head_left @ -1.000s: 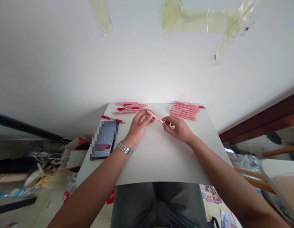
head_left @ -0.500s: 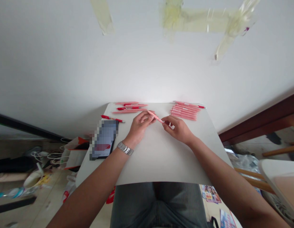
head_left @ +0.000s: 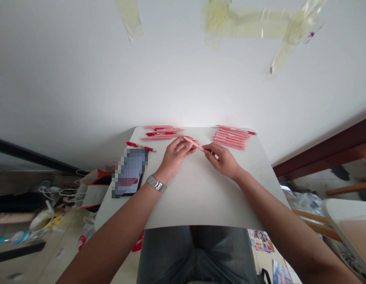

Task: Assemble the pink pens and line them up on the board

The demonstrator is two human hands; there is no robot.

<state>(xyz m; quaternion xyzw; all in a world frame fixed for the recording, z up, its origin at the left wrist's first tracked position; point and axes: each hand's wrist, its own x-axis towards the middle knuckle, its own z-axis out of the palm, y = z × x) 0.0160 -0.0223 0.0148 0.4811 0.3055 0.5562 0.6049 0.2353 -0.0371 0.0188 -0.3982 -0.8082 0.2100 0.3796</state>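
Note:
A pink pen (head_left: 193,142) is held tilted above the table, between my two hands. My left hand (head_left: 176,154), with a metal watch band at the wrist, pinches the pen along its upper part. The fingertips of my right hand (head_left: 221,158) grip its lower right end. Several pink pens (head_left: 230,138) lie side by side in a row behind my right hand. Beyond my left hand are several loose pink pens (head_left: 159,138) and red pens (head_left: 163,133). Another red pen (head_left: 140,146) lies farther left.
The small white table (head_left: 200,205) stands against a white wall (head_left: 177,79) with tape on it. A tablet-like device (head_left: 131,171) with a blurred screen lies at the table's left. A paper bag (head_left: 94,189) and cables are on the left; a chair (head_left: 345,221) is on the right.
My right fingers have shifted slightly along the pen, and its right end now looks more evenly pink. Both hands still hold it in nearly the same place.

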